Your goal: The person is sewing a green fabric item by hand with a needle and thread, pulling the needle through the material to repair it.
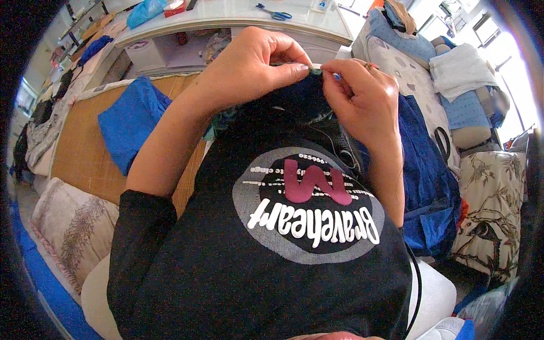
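My left hand (270, 61) pinches the edge of a dark fabric piece (299, 97) between thumb and fingers. Close beside it, my right hand (361, 93) grips the same edge with bent fingers. The two sets of fingertips almost meet at the fabric's greenish upper rim. From there the cloth hangs down in front of my black printed T-shirt (238, 272). A thin pale cord (335, 146) lies below the cloth, near my right wrist. My palms hide part of the fabric, and whether a small tool is between the right fingers is unclear.
Blue-handled scissors (280, 15) lie on a white table (229, 17) ahead, near a blue plastic bag (146, 12). A blue cloth (131, 119) rests on a brown mat (80, 148) at left. To the right are a large blue bag (425, 191) and a patterned cushion (488, 212).
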Available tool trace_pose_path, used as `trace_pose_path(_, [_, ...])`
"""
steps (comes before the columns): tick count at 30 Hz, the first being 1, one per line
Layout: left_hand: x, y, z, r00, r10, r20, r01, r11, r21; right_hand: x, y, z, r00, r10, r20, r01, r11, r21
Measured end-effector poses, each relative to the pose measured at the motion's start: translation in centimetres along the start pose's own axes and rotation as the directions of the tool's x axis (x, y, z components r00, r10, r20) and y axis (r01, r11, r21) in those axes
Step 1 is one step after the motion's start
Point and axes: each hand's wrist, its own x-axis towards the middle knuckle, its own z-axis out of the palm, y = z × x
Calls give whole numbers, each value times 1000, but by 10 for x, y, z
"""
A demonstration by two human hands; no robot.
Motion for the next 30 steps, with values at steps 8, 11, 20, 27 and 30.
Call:
trace_pose_path(8, [-3, -5, 1, 995, -35, -90, 38, 999, 37, -1, -3, -2, 986, 165, -35, -152, 958, 245])
trace_pose_path(11, [-3, -5, 3, 994, -51, -94, 51, 999, 1, -2, -9, -6, 989, 136, 60, -147, 963, 225])
trace_pose_path(20, [2, -11, 3, 999, 0, 54, 4, 997, -77, -3, 0, 3, 985, 162, 57, -171, 956, 240])
trace_pose_path(27, [3, -6, 0, 993, -84, 87, 99, 977, -190, -3, -2, 7, 986, 157, -46, -142, 961, 236])
trace_pose_path(30, [3, -9, 1, 999, -28, 22, 31, 982, -185, -5, -3, 11, 990, 58, -131, -48, 996, 74])
